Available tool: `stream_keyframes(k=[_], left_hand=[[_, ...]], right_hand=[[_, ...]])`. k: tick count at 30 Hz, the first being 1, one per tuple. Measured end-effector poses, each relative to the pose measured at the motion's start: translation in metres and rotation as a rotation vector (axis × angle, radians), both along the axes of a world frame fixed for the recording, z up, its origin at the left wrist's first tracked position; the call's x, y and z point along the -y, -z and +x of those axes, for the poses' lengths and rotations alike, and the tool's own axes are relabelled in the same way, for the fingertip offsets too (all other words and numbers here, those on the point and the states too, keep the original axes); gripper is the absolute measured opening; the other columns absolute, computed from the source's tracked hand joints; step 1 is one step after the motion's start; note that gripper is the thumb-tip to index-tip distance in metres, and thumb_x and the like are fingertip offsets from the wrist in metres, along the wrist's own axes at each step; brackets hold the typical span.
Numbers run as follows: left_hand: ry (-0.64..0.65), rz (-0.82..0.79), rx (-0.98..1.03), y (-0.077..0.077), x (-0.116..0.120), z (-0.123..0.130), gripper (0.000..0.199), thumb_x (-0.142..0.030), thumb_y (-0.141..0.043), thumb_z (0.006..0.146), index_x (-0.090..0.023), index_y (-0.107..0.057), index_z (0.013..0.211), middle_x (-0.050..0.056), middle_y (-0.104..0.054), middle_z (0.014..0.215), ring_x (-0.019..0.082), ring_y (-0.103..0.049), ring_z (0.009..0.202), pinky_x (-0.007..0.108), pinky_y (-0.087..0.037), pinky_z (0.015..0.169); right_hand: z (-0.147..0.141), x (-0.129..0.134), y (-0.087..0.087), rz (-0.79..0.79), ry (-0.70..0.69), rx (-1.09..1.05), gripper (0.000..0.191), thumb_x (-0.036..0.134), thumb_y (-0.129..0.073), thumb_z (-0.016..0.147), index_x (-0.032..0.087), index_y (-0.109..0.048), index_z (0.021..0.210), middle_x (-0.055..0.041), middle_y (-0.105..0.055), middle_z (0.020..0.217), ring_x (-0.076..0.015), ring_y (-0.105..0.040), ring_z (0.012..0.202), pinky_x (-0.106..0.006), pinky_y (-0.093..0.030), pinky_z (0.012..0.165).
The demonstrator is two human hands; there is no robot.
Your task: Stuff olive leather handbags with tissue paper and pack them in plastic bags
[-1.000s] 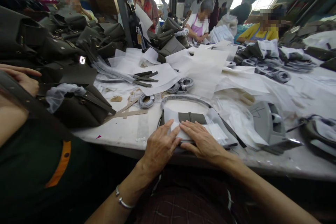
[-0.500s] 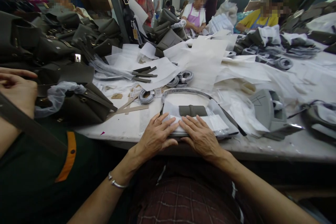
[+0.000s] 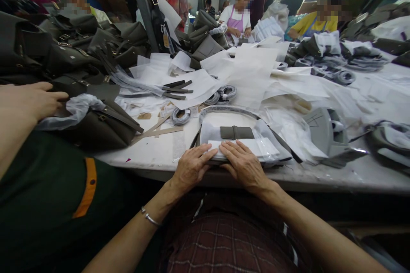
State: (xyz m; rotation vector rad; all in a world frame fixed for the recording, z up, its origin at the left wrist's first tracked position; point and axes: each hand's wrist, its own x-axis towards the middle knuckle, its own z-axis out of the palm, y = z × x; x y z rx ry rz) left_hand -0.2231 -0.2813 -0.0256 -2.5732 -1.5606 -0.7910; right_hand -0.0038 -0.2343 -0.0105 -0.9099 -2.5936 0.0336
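A dark olive handbag (image 3: 196,140) lies at the table's front edge, partly wrapped in white tissue and clear plastic. Its strap (image 3: 230,109), in a clear sleeve, arches behind it. On top sit an olive flap or tab (image 3: 236,132) and a folded white packet (image 3: 256,147). My left hand (image 3: 193,163) rests on the packet's left end, fingers close together and slightly bent, thumb low at the front. My right hand (image 3: 244,161) lies on the packet beside it, fingers stretched out, thumb toward the front edge. Neither hand visibly grips anything.
A grey tape dispenser (image 3: 329,136) stands to the right. Wrapped strap coils (image 3: 180,116) and white paper sheets (image 3: 253,72) lie behind. Dark bags (image 3: 96,123) pile up at left, where a co-worker's hand (image 3: 41,100) reaches in. Other people work across the table.
My left hand's fingers have drawn back and bent a little on the packet. My right hand is nearly still. The co-worker's hand at left has moved right, onto the plastic-wrapped bag.
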Motion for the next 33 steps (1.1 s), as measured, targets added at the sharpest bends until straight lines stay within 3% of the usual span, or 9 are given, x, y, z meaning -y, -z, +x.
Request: stream_keyframes(k=[5, 9, 12, 17, 23, 29, 33], left_hand=[[0.027, 0.133, -0.073, -0.012, 0.000, 0.007, 0.035, -0.014, -0.056, 0.090, -0.022, -0.059, 0.124, 0.007, -0.061, 0.133, 0.028, -0.047, 0.133, 0.054, -0.035, 0.112], [0.079, 0.234, 0.000, 0.003, -0.006, 0.012, 0.027, -0.012, -0.045, 0.095, -0.018, -0.064, 0.113, 0.006, -0.071, 0.113, 0.019, -0.063, 0.110, 0.037, -0.048, 0.101], [0.035, 0.295, 0.002, 0.013, -0.004, 0.014, 0.027, -0.011, -0.044, 0.096, -0.017, -0.065, 0.112, 0.007, -0.071, 0.111, 0.019, -0.064, 0.110, 0.034, -0.050, 0.096], [-0.002, 0.340, -0.268, 0.003, 0.014, 0.017, 0.034, -0.013, -0.040, 0.097, -0.011, -0.057, 0.126, 0.011, -0.064, 0.128, 0.024, -0.056, 0.123, 0.044, -0.043, 0.107], [-0.019, 0.385, -0.549, -0.007, 0.018, 0.025, 0.036, -0.010, -0.038, 0.095, -0.002, -0.055, 0.125, 0.020, -0.063, 0.125, 0.026, -0.062, 0.114, 0.039, -0.049, 0.098], [0.065, 0.422, -0.440, -0.003, 0.000, 0.020, 0.030, -0.009, -0.041, 0.094, -0.003, -0.054, 0.121, 0.020, -0.067, 0.114, 0.024, -0.066, 0.105, 0.037, -0.051, 0.089], [0.076, 0.413, -0.364, -0.016, -0.006, 0.019, 0.030, -0.011, -0.042, 0.093, -0.006, -0.055, 0.120, 0.017, -0.068, 0.111, 0.023, -0.066, 0.100, 0.037, -0.052, 0.086]], right_hand=[[0.004, -0.002, 0.001, -0.007, -0.018, 0.008, 0.047, 0.015, -0.060, 0.087, 0.015, -0.054, 0.134, -0.0129, -0.057, 0.138, -0.0270, -0.051, 0.129, -0.050, -0.037, 0.113], [0.005, -0.001, -0.001, -0.018, -0.056, 0.017, 0.048, 0.008, -0.051, 0.086, 0.014, -0.055, 0.134, -0.0117, -0.057, 0.139, -0.0251, -0.050, 0.131, -0.049, -0.036, 0.113], [0.003, 0.003, 0.002, 0.002, -0.022, 0.002, 0.047, 0.006, -0.045, 0.088, 0.014, -0.056, 0.132, -0.0113, -0.057, 0.138, -0.0240, -0.050, 0.131, -0.047, -0.035, 0.114], [0.000, 0.008, 0.013, 0.091, 0.010, -0.035, 0.047, 0.005, -0.040, 0.090, 0.014, -0.056, 0.133, -0.0111, -0.058, 0.138, -0.0227, -0.050, 0.131, -0.046, -0.033, 0.115], [-0.001, 0.011, 0.022, 0.202, 0.021, -0.073, 0.045, 0.007, -0.037, 0.092, 0.012, -0.055, 0.133, -0.0131, -0.058, 0.137, -0.0230, -0.049, 0.131, -0.045, -0.034, 0.113], [-0.001, 0.016, 0.019, 0.196, 0.049, -0.037, 0.048, 0.022, -0.057, 0.090, 0.012, -0.050, 0.137, -0.0141, -0.056, 0.139, -0.0267, -0.047, 0.131, -0.046, -0.029, 0.115], [0.000, 0.015, 0.014, 0.204, 0.079, -0.033, 0.062, 0.031, -0.066, 0.085, 0.012, -0.045, 0.140, -0.0159, -0.053, 0.140, -0.0308, -0.043, 0.133, -0.049, -0.027, 0.114]])
